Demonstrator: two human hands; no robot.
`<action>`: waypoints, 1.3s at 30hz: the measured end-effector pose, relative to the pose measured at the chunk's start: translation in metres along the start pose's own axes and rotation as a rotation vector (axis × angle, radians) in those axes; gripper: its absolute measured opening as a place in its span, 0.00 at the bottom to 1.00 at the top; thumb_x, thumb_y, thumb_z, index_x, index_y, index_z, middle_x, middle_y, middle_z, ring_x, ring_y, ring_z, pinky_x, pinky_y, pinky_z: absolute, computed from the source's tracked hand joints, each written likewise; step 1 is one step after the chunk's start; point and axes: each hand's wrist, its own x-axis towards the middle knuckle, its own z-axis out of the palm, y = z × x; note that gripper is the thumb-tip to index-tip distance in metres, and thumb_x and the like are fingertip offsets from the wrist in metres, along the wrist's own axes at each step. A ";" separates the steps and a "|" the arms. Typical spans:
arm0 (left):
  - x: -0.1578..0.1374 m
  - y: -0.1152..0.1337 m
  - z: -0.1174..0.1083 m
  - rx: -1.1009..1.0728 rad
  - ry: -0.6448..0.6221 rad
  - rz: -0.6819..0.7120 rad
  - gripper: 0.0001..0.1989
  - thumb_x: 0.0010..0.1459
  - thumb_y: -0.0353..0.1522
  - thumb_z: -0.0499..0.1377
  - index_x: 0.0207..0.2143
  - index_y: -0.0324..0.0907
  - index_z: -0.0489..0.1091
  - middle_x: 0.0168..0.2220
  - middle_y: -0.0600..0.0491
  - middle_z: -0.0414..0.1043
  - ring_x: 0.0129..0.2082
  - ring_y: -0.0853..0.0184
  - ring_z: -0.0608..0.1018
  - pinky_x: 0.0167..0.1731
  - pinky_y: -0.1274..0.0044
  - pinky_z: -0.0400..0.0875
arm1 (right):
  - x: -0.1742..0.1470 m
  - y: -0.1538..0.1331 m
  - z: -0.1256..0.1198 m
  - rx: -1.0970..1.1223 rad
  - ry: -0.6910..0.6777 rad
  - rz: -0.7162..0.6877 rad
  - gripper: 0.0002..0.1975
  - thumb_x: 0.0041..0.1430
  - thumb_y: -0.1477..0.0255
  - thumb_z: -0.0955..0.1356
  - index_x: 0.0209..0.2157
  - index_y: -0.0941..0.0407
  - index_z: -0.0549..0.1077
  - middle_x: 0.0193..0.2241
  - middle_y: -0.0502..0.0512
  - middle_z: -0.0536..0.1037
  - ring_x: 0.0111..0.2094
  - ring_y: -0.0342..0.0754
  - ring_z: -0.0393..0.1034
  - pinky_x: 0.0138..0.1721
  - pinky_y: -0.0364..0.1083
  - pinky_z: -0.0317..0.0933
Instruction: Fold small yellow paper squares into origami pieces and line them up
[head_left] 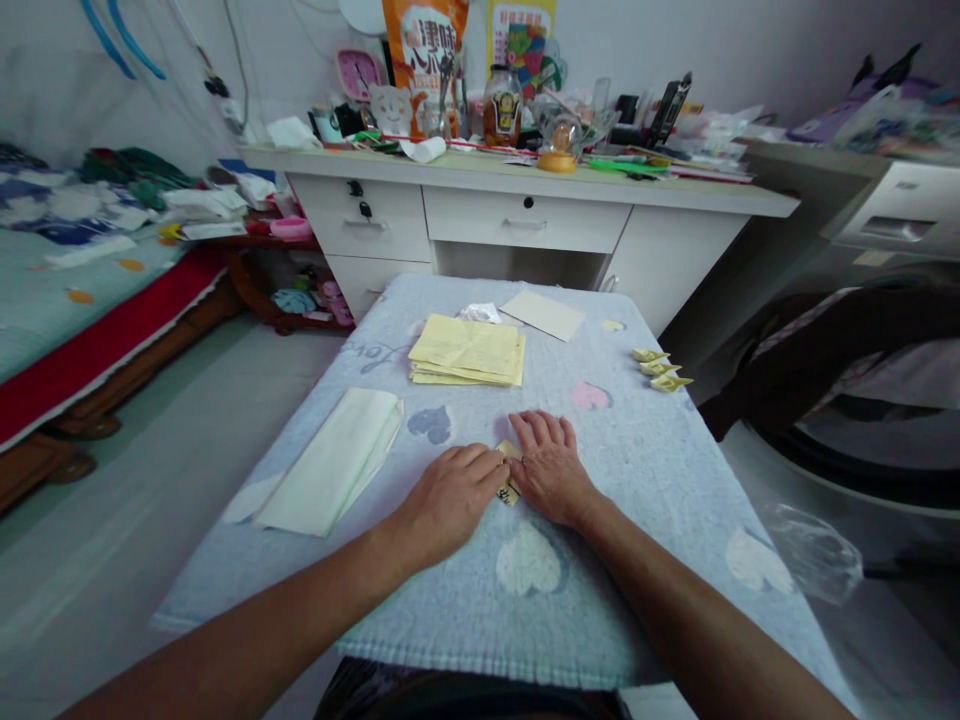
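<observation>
A small piece of folded yellow paper [510,493] with dark printed marks lies on the cloth-covered table between my hands. My left hand [450,500] is closed, its curled fingers pinching the left side of that paper. Over on its right edge rests my right hand [553,468], fingers spread flat on the cloth, with the thumb against the paper. Part of the folded paper is hidden under both hands. Beyond them sits a stack of yellow paper sheets [469,350]. Several folded yellow paper pieces [660,370] with pointed ends stand in a row at the right edge.
A folded pale sheet [334,460] lies at the left of the table. Toward the back are a crumpled white tissue [480,313] and a cream card [544,315]. A cluttered white desk [525,210] stands behind, a washing machine [900,215] right, a bed [90,290] left.
</observation>
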 end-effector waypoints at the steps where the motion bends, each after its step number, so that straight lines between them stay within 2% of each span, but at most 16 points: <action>1: 0.002 0.002 0.004 0.009 0.006 0.020 0.10 0.63 0.28 0.52 0.46 0.40 0.68 0.42 0.49 0.73 0.45 0.63 0.72 0.45 0.69 0.69 | 0.000 0.000 0.000 -0.004 0.001 0.000 0.28 0.63 0.62 0.58 0.62 0.58 0.55 0.60 0.63 0.59 0.61 0.59 0.47 0.61 0.60 0.36; 7: -0.001 0.003 0.023 0.058 0.058 0.072 0.12 0.63 0.26 0.51 0.48 0.37 0.67 0.41 0.47 0.73 0.43 0.63 0.73 0.42 0.69 0.70 | 0.000 0.001 -0.002 -0.001 0.000 0.019 0.31 0.63 0.58 0.58 0.63 0.56 0.53 0.60 0.62 0.60 0.60 0.60 0.48 0.60 0.60 0.37; 12: 0.000 0.005 0.016 0.044 0.006 0.042 0.11 0.62 0.26 0.52 0.45 0.39 0.68 0.39 0.48 0.73 0.41 0.63 0.74 0.41 0.69 0.70 | -0.001 0.008 -0.004 0.025 -0.026 0.049 0.35 0.61 0.58 0.61 0.66 0.52 0.46 0.61 0.61 0.58 0.60 0.60 0.48 0.59 0.61 0.39; 18: 0.010 0.007 0.008 0.061 -0.033 0.010 0.05 0.60 0.26 0.54 0.37 0.41 0.68 0.34 0.52 0.74 0.35 0.62 0.75 0.37 0.69 0.70 | -0.004 0.032 -0.008 0.045 -0.108 0.080 0.37 0.60 0.57 0.62 0.66 0.50 0.44 0.63 0.62 0.54 0.62 0.62 0.44 0.59 0.63 0.37; 24: 0.028 0.002 0.004 0.070 -0.058 -0.033 0.05 0.60 0.27 0.55 0.39 0.41 0.69 0.31 0.53 0.74 0.31 0.63 0.75 0.33 0.72 0.68 | -0.004 0.050 -0.017 0.087 -0.199 0.070 0.39 0.58 0.61 0.64 0.66 0.49 0.42 0.65 0.62 0.49 0.63 0.62 0.42 0.59 0.62 0.38; 27: 0.037 -0.005 0.009 -0.054 -0.023 -0.096 0.07 0.61 0.28 0.54 0.41 0.42 0.69 0.32 0.53 0.73 0.35 0.63 0.75 0.37 0.71 0.69 | -0.003 0.047 -0.022 0.172 -0.126 0.031 0.33 0.57 0.66 0.64 0.63 0.54 0.52 0.61 0.63 0.55 0.61 0.58 0.46 0.59 0.59 0.40; 30: 0.040 -0.011 0.016 -0.192 0.049 -0.148 0.15 0.57 0.28 0.57 0.48 0.42 0.67 0.42 0.51 0.70 0.44 0.62 0.71 0.45 0.71 0.67 | -0.002 0.040 -0.023 0.274 -0.033 -0.032 0.17 0.56 0.68 0.65 0.48 0.57 0.67 0.53 0.61 0.62 0.56 0.55 0.52 0.57 0.55 0.45; 33: 0.040 -0.014 0.020 -0.254 0.078 -0.177 0.17 0.56 0.29 0.58 0.49 0.42 0.66 0.47 0.50 0.67 0.48 0.60 0.67 0.49 0.69 0.64 | -0.003 0.034 -0.021 0.323 -0.015 -0.106 0.10 0.54 0.67 0.67 0.37 0.56 0.69 0.47 0.58 0.65 0.50 0.55 0.56 0.54 0.56 0.47; 39: 0.039 -0.018 0.017 -0.376 0.055 -0.166 0.07 0.54 0.28 0.59 0.37 0.43 0.67 0.42 0.52 0.67 0.45 0.61 0.66 0.47 0.69 0.62 | -0.004 0.028 -0.020 0.367 -0.010 -0.134 0.08 0.50 0.73 0.69 0.34 0.56 0.69 0.47 0.57 0.65 0.51 0.55 0.55 0.54 0.57 0.46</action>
